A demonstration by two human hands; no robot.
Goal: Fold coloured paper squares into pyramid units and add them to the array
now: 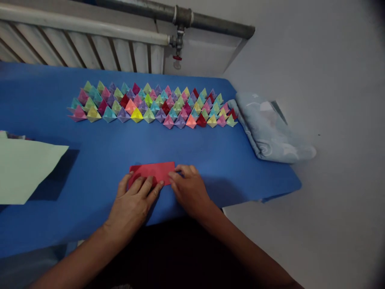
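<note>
A red sheet of paper (162,170), folded into a long rectangle, lies flat on the blue table near its front edge. My left hand (135,196) rests on the paper's left and lower part with its fingers spread, pressing it down. At the right end, my right hand (188,186) pinches the paper's edge between thumb and fingers. The palms hide part of the lower edge. Beyond my hands stand rows of small folded paper boats (155,106) in many colours.
Pale green paper (27,172) lies at the left, its right corner raised above the blue table (99,148). A folded grey-blue cloth (267,128) sits at the right end by the wall. Behind the table are a white radiator (84,44) and a pipe with a red-handled valve (177,57).
</note>
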